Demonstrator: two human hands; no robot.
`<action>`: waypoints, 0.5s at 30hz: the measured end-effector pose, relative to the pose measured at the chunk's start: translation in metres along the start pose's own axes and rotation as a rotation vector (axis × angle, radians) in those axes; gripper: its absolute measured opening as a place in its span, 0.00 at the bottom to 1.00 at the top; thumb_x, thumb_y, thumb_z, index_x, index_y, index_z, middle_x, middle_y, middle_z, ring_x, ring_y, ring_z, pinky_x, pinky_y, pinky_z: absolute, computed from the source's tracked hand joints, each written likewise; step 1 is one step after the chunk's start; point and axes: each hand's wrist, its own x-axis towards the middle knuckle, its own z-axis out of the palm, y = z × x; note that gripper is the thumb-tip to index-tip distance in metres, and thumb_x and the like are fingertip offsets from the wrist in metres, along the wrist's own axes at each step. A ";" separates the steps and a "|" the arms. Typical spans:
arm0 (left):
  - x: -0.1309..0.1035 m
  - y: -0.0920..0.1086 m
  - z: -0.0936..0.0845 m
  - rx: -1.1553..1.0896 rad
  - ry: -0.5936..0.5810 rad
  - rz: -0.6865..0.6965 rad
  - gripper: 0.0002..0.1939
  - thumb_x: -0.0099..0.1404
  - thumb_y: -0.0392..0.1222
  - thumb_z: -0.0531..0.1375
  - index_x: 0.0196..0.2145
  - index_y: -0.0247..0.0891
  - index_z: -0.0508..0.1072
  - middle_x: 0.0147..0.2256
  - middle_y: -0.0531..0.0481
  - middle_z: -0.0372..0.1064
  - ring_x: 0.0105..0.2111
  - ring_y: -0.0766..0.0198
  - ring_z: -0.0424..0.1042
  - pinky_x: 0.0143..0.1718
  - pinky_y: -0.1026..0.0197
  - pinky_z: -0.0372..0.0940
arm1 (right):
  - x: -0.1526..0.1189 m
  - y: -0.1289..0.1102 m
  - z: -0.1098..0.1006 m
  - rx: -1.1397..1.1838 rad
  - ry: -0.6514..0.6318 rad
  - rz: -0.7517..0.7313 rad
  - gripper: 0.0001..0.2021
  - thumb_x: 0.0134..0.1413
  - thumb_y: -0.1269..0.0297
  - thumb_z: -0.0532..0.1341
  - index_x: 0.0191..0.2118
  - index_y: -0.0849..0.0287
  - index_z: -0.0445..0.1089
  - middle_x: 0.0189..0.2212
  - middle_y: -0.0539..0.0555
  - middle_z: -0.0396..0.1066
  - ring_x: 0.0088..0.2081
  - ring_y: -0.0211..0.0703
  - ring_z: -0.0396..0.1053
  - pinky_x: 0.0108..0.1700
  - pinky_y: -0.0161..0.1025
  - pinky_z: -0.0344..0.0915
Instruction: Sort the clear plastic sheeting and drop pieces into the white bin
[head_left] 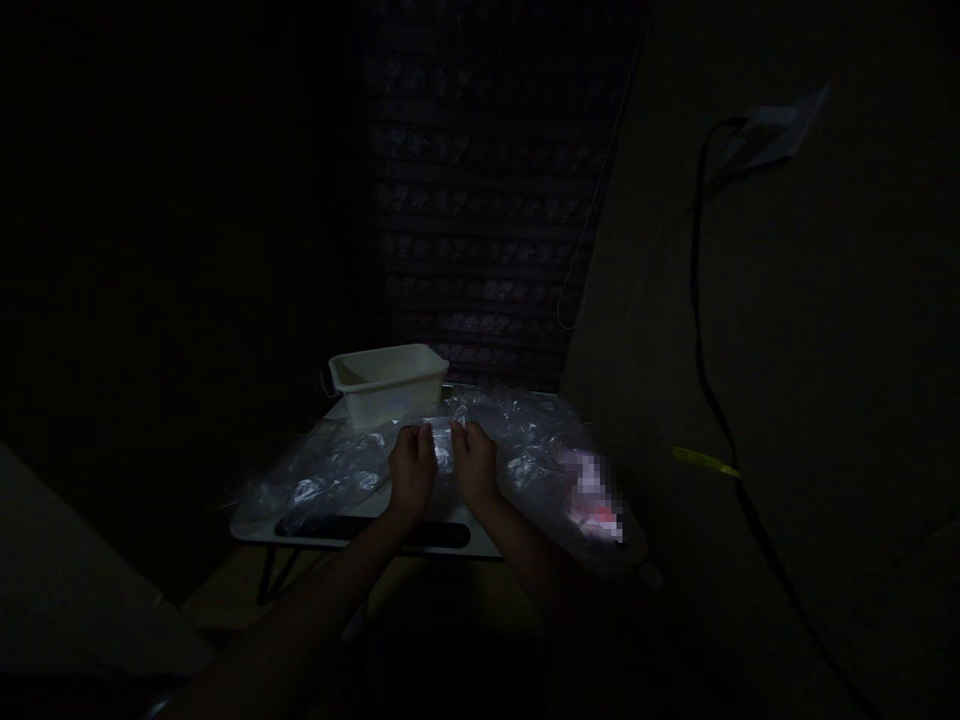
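Both hands are close together over a small folding table (255,528). My left hand (412,465) is closed, thumb up, pinching one side of a clear plastic bag (442,445). My right hand (475,465) is closed on the bag's other side, so a short stretch of film lies between the two. More clear plastic (322,475) spreads crumpled to the left of my hands, and another crumpled sheet (532,430) to the right. Whether these are one piece with the held bag I cannot tell in the dim light.
A white plastic tub (394,400) stands at the table's back left. A pixelated bright patch (596,495) lies at the right edge. A dark cable (697,300) with a yellow tag (705,460) hangs from a wall outlet (772,135). A patterned blind (480,200) hangs behind.
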 end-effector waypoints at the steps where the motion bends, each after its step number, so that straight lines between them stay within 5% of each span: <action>1: 0.000 0.000 0.000 0.002 0.008 0.005 0.11 0.54 0.45 0.45 0.20 0.37 0.57 0.19 0.54 0.56 0.20 0.69 0.57 0.22 0.67 0.52 | 0.000 -0.001 0.000 0.012 0.003 0.006 0.13 0.44 0.58 0.45 0.16 0.59 0.53 0.13 0.46 0.53 0.18 0.30 0.50 0.20 0.30 0.47; 7: 0.005 -0.005 -0.002 -0.048 0.028 0.015 0.11 0.53 0.46 0.45 0.21 0.37 0.57 0.20 0.54 0.56 0.22 0.68 0.58 0.23 0.67 0.53 | 0.002 -0.003 0.000 0.173 -0.033 0.050 0.14 0.43 0.58 0.46 0.16 0.60 0.52 0.13 0.45 0.51 0.18 0.30 0.49 0.21 0.29 0.49; 15: 0.008 -0.015 -0.012 -0.098 0.007 -0.021 0.11 0.53 0.47 0.46 0.21 0.37 0.58 0.18 0.56 0.54 0.20 0.70 0.56 0.21 0.68 0.53 | 0.005 0.010 -0.004 0.402 -0.398 0.197 0.12 0.34 0.59 0.53 0.15 0.61 0.53 0.12 0.44 0.50 0.16 0.28 0.50 0.19 0.28 0.50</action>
